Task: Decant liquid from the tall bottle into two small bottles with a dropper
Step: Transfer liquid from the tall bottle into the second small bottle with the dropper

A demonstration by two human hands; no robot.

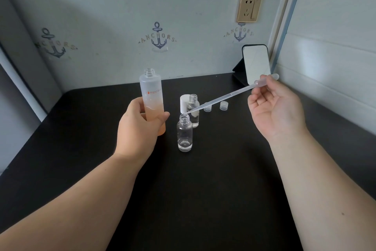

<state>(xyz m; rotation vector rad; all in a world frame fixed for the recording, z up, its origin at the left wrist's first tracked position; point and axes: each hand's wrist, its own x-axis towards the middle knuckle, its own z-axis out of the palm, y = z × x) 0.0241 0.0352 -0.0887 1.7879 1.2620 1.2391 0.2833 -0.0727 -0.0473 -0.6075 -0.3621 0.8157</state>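
Right hand [275,108] pinches dropper [227,96] bulb, tip just above near small bottle [184,132] mouth on table [203,189]; left hand [138,126] wraps uncapped tall bottle [152,104]; slanted tip may drip outside the narrow neck, or nudge it over.

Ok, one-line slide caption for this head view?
Left hand holds the tall bottle; right hand aims the dropper at the near small bottle.
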